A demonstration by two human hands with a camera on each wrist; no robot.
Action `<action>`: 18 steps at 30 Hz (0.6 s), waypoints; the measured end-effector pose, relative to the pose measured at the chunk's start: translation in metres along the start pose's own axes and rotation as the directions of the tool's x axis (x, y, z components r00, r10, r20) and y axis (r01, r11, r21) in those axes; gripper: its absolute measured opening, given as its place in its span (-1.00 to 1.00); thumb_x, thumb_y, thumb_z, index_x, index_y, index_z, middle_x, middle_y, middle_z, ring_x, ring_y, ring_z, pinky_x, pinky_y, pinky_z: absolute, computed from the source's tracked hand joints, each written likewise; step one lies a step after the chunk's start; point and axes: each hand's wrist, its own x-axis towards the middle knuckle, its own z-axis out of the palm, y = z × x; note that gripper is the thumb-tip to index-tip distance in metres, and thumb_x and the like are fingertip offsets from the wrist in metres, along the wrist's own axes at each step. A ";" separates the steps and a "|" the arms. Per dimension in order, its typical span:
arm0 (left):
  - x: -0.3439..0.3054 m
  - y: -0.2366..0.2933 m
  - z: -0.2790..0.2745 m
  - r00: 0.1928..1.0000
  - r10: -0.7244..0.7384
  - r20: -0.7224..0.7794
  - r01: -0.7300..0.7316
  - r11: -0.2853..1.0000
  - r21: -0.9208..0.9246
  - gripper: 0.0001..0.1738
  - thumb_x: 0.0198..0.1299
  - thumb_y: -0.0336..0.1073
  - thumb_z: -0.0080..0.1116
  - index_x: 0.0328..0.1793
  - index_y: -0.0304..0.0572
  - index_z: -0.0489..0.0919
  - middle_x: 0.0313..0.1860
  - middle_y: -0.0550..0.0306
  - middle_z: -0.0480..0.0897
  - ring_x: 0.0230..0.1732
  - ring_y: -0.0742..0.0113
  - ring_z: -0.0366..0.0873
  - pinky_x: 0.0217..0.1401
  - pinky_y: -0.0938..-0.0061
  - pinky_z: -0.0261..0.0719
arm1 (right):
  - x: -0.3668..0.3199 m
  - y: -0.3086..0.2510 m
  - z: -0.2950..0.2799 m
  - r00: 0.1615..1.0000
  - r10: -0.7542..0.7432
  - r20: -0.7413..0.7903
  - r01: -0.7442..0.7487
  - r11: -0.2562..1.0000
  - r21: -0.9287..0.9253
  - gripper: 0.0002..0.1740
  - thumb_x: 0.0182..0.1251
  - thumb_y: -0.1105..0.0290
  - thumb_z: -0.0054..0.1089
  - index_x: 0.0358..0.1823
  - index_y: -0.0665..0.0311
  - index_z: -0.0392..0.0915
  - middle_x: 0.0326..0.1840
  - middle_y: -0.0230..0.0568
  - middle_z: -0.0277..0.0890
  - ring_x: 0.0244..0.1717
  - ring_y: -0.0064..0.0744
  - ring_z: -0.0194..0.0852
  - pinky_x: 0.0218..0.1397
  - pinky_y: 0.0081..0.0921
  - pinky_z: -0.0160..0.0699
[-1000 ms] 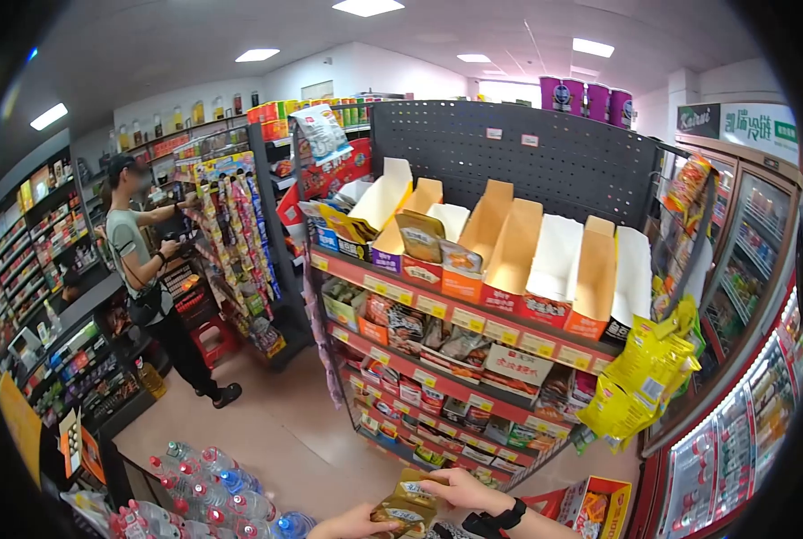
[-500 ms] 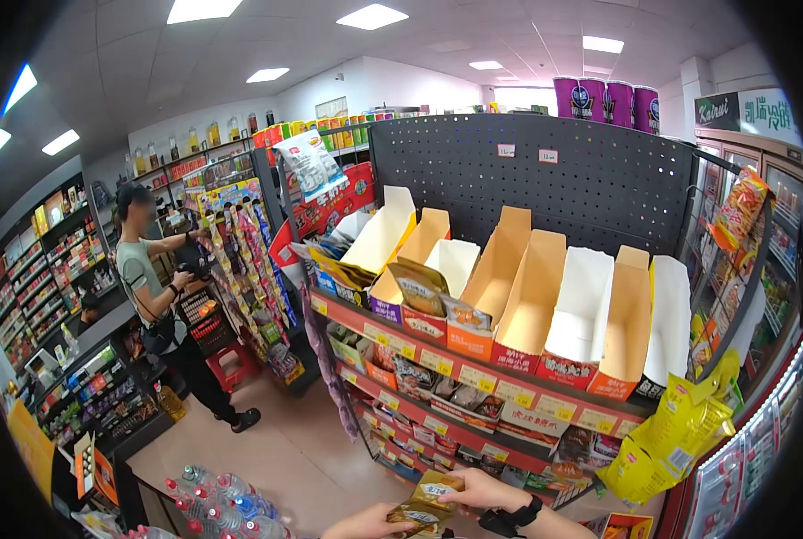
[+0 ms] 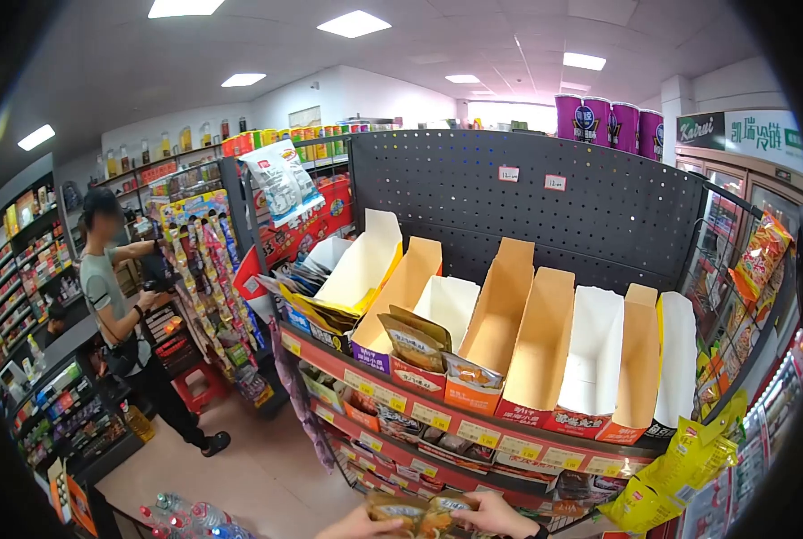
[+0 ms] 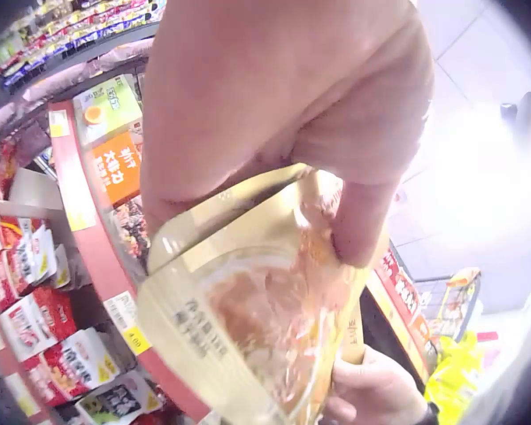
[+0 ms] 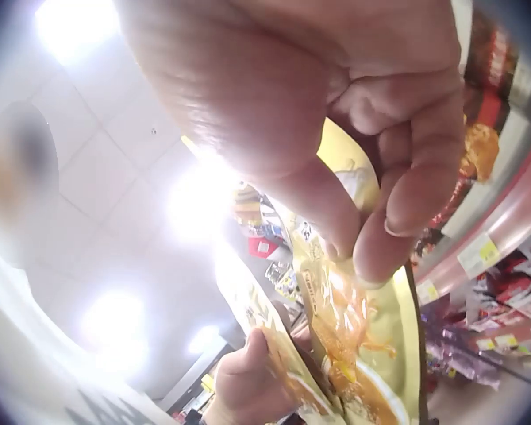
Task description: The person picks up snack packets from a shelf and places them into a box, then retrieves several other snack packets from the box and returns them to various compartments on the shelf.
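Observation:
Low in front of me, my left hand (image 3: 354,523) grips golden-brown snack packets (image 3: 392,508) by their edge. The left wrist view shows at least two packets layered in that hand, the front one (image 4: 248,310) printed with a food picture. My right hand (image 3: 502,516) pinches a similar golden packet (image 3: 446,510) between thumb and fingers, side by side with the left hand's ones. In the right wrist view that packet (image 5: 363,328) hangs from the pinch, near the left hand (image 5: 248,381). Similar brown packets (image 3: 417,346) stand in a box on the top shelf.
Open display boxes (image 3: 536,341) line the top shelf above a red price rail (image 3: 473,429); several hold no packets. Yellow bags (image 3: 680,476) hang at the right end. Bottles (image 3: 190,516) stand on the floor at lower left. A person (image 3: 123,305) stands by a hanging snack rack (image 3: 208,287).
The head view has moved closer to the shelf. My hands have drawn apart a little, and the packets, overlapped before, now show as two side by side, one in each hand.

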 end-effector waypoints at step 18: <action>0.052 0.142 -0.121 0.949 0.299 0.103 -0.294 0.954 -0.055 -0.49 0.10 -0.50 0.17 0.19 -0.36 0.32 0.04 0.06 0.52 0.03 0.36 0.47 0.09 0.44 0.45 | 0.072 -0.262 -0.079 0.755 -0.231 -0.613 0.216 0.971 -0.100 -0.77 0.11 0.68 0.03 -0.17 0.44 0.49 0.24 -0.06 0.24 -0.43 -0.59 0.48 -0.42 -0.70 0.42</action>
